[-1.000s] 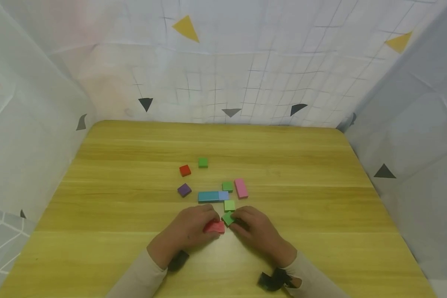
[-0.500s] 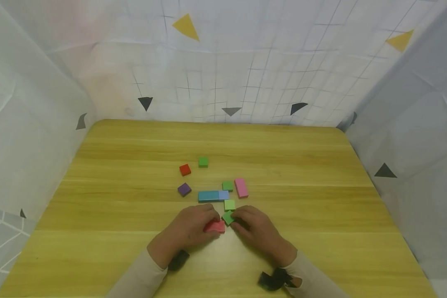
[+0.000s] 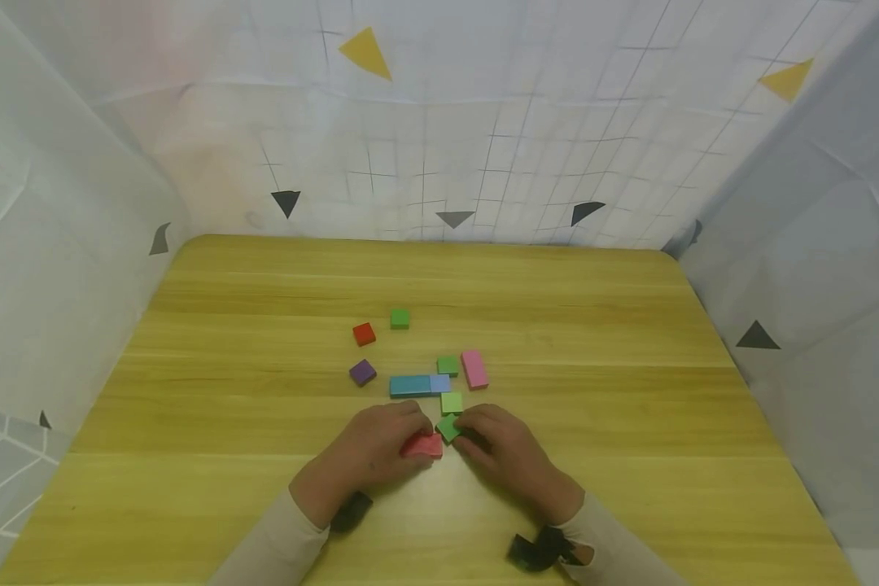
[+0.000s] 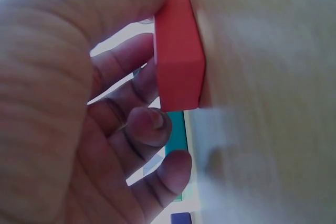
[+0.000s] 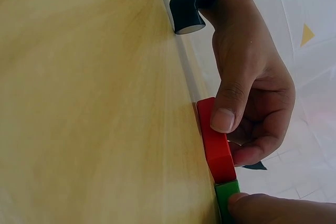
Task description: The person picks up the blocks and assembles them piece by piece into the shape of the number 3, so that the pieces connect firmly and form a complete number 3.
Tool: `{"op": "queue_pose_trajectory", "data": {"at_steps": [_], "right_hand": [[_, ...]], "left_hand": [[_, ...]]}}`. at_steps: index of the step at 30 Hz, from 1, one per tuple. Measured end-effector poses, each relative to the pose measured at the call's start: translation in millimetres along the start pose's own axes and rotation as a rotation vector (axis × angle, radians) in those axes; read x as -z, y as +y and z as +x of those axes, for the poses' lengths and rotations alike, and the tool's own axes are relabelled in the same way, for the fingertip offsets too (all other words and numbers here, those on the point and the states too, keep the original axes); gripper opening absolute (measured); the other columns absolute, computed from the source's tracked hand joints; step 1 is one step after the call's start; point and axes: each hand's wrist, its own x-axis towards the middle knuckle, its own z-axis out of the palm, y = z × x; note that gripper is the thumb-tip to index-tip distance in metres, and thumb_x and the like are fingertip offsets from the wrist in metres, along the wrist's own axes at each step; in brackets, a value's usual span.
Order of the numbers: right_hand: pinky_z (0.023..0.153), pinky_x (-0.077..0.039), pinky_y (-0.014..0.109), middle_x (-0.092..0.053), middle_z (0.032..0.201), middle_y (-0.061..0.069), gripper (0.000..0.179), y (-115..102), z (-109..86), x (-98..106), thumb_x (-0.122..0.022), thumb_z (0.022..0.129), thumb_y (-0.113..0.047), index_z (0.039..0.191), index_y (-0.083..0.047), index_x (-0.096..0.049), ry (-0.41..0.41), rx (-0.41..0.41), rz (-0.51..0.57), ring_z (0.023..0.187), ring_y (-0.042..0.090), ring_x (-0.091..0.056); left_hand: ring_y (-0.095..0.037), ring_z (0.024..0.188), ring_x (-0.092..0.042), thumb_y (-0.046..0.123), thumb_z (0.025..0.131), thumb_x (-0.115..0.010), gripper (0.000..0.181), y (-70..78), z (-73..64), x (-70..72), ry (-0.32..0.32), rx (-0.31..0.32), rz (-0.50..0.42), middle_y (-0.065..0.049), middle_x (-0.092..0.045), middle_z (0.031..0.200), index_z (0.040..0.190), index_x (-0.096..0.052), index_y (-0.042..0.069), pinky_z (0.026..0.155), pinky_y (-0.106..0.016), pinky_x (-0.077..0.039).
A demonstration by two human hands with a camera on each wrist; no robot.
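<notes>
My left hand (image 3: pixel 384 443) grips a red oblong block (image 3: pixel 425 446) between thumb and fingers, low over the table. Seen from the left wrist, the thumb lies along one face of the red block (image 4: pixel 178 45). On the other side, my right hand (image 3: pixel 505 448) pinches a small green square block (image 3: pixel 448 428), turned at an angle to the red one. In the right wrist view the green block (image 5: pixel 226 198) sits end to end with the red block (image 5: pixel 215 145). A light green square block (image 3: pixel 451 403) lies just beyond the fingers.
Farther back lie a teal oblong block (image 3: pixel 410 386) against a light blue square (image 3: pixel 440 383), a green square (image 3: pixel 448 365) and a pink oblong block (image 3: pixel 474 369). To the left are purple (image 3: pixel 362 372), red (image 3: pixel 364 334) and green (image 3: pixel 400 319) squares. Patterned cloth (image 3: pixel 439 122) walls the wooden table (image 3: pixel 593 325).
</notes>
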Motion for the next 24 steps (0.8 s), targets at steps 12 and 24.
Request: {"op": "queue_pose_trajectory", "data": {"at_steps": [12,24], "right_hand": [[0.087,-0.053,0.028,-0.069,0.109,-0.001,0.024,0.6,-0.1,-0.1,-0.079,0.085,-0.015,0.107,-0.011,-0.071,0.004,0.007,0.002,0.100,0.012,-0.064],[0.086,-0.054,0.028,-0.069,0.109,-0.002,0.023,0.6,0.7,0.3,-0.079,0.085,-0.015,0.107,-0.011,-0.071,0.000,0.005,0.012,0.100,0.012,-0.064]], "left_hand": [[-0.006,0.076,-0.050,0.039,0.084,-0.078,0.028,0.2,0.3,-0.1,0.013,-0.005,0.007,0.012,-0.058,0.092,0.103,-0.068,0.020,0.067,-0.022,-0.043],[-0.006,0.076,-0.049,0.039,0.084,-0.078,0.028,0.3,0.5,-0.3,0.008,-0.001,0.010,0.012,-0.058,0.091,0.103,-0.068,0.020,0.067,-0.022,-0.043]]}}
